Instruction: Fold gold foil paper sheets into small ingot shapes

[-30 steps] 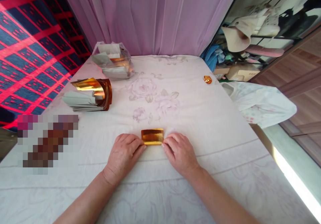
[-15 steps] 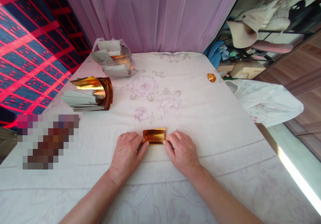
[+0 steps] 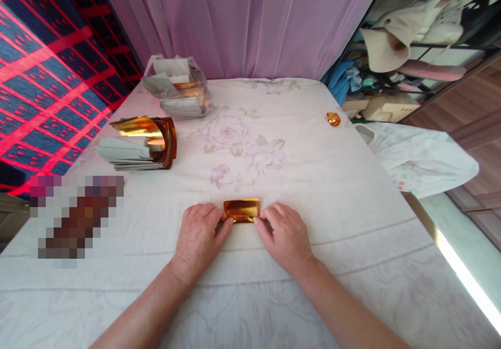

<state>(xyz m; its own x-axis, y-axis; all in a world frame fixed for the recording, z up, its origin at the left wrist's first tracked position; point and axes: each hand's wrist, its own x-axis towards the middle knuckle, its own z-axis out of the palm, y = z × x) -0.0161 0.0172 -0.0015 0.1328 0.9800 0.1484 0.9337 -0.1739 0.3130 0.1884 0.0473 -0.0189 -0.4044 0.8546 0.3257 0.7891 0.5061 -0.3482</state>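
Since a second ago both hands have drawn closer together and the small folded rectangle of shiny gold foil paper looks narrower from front to back, its near edge now pinched up between the fingertips. It lies on the white bedsheet printed with faint pink roses, near the front middle of the sheet. The left hand rests knuckles up, with thumb and forefinger closed on the foil's left near corner; the right hand mirrors it, with thumb and forefinger gripping the right near corner. The other fingers of both hands curl loosely against the sheet.

Well apart, at the far left, sits a stack of grey-backed gold foil sheets, the top ones curling up. Behind it stands a clear plastic bag holding more such sheets. Near the sheet's far right edge lies a small crumpled gold foil piece. A lilac curtain hangs behind.
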